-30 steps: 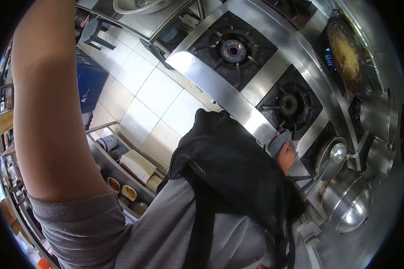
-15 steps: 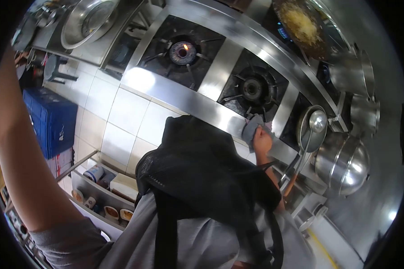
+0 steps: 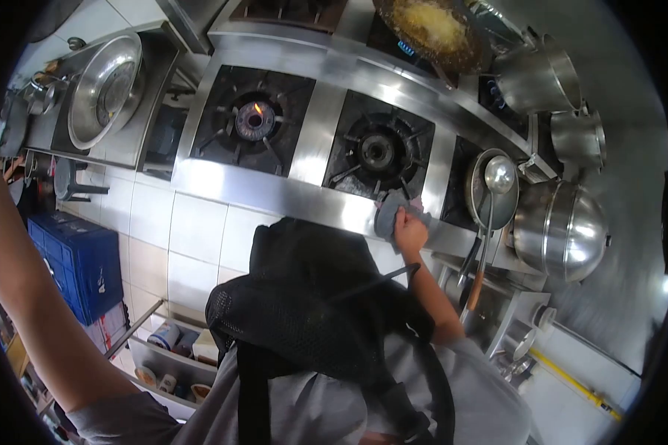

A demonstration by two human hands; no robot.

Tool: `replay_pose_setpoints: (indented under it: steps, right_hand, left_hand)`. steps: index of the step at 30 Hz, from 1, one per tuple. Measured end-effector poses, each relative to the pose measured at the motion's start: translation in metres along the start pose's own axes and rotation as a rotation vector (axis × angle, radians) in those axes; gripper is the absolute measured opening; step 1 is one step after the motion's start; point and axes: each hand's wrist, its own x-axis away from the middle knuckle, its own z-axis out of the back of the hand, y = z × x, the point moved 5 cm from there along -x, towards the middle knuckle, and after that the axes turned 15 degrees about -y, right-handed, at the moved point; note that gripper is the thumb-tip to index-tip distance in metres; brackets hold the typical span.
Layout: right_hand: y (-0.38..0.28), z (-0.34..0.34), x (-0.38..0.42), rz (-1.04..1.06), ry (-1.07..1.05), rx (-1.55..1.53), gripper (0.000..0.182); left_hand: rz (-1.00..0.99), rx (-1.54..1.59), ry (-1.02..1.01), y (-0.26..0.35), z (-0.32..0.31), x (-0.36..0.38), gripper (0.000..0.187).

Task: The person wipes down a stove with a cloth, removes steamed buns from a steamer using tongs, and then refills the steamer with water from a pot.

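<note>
My right hand [image 3: 410,231] is closed around a bunched grey cloth [image 3: 393,211]. The cloth rests at the front edge of the steel stove [image 3: 315,205], just below an unlit burner [image 3: 376,152]. To the left of that burner, a second burner [image 3: 255,121] shows a small orange flame. Right of the hand, a ladle [image 3: 499,176] with a wooden handle lies across a pan [image 3: 481,200]. My left forearm [image 3: 33,297] reaches up along the left edge of the view, and the left hand itself is out of sight.
Food bubbles in a wok [image 3: 430,30] above a blue flame at the back. Steel pots [image 3: 539,78] and a large domed steel vessel [image 3: 560,230] stand on the right. A metal basin [image 3: 105,93] sits on the left counter, above a blue crate [image 3: 78,263] on the floor.
The view has turned, so the stove sits lower and more to the left in it. My right hand still grips the grey cloth at the stove's front edge.
</note>
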Motion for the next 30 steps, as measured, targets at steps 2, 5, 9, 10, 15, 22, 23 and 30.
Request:
replay_pose_setpoints:
  steps: [2,5,9,10,15,22,23,30]
  right_hand:
    - [0.005,-0.003,-0.001,-0.010,-0.021,0.029,0.056]
    - [-0.001,0.002,0.001,0.040,-0.030,0.001,0.056]
    - [0.000,0.001,0.001,0.048,-0.049,0.008,0.056]
    - [0.001,0.000,-0.001,0.027,-0.063,0.020,0.056]
    - [0.006,-0.004,-0.002,0.005,-0.060,0.035,0.055]
    - [0.006,-0.003,-0.003,0.002,-0.069,0.006,0.055]
    - [0.005,-0.004,-0.003,-0.001,-0.063,-0.002,0.055]
    - [0.001,0.002,0.001,0.001,-0.039,-0.004,0.054]
  left_hand:
    - [0.111,-0.336,0.108,-0.002,0.033,0.007,0.047]
    - [-0.051,0.342,-0.050,-0.013,0.044,0.014,0.045]
    - [0.081,0.210,0.000,-0.014,0.030,0.006,0.050]
    - [0.044,0.247,-0.037,-0.016,0.028,0.006,0.051]
    - [0.081,0.700,-0.697,-0.034,0.077,0.011,0.053]
    - [0.118,0.976,-0.187,-0.015,-0.124,0.039,0.054]
    - [0.104,1.034,-0.141,-0.017,-0.136,0.041,0.055]
    - [0.043,1.012,-0.086,-0.019,-0.095,0.038,0.062]
